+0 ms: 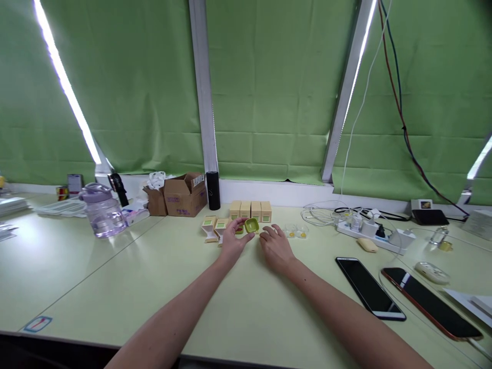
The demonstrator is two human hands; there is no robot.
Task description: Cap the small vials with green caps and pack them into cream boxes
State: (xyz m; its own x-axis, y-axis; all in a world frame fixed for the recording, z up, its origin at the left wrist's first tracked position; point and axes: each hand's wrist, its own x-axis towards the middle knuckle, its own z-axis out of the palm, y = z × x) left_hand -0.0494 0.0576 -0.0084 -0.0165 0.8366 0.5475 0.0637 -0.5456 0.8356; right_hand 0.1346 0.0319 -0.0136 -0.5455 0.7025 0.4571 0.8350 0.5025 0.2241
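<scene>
Head view: the left hand [231,243] has its thumb and index finger closed on a small green dish [252,225], gripping it by its left and lower edges, with the hollow side tipped toward the camera. The dish looks nearly square, so I cannot pick out a long axis. It sits at the tips of the left fingers, to the right of that palm.

The right hand [275,248] is just to the right of the dish and a little lower, palm down with the fingers bent. I cannot tell whether those 5 fingers pinch anything small, nor whether any of them touches the dish's near right corner. The gap between the 2 hands is narrow; the left is the nearer, being in contact, and from the right fingertips the dish lies to the left and slightly farther away.

Behind the dish, 4 pale boxes [255,210] stand side by side on the table [249,312]. To the left of the left hand are 2 cut-out cartons [210,228], the right carton partly covered by that hand. Just beyond the right fingers, on their right, lie 2 clear cases [302,231] with yellow spots in them.
</scene>
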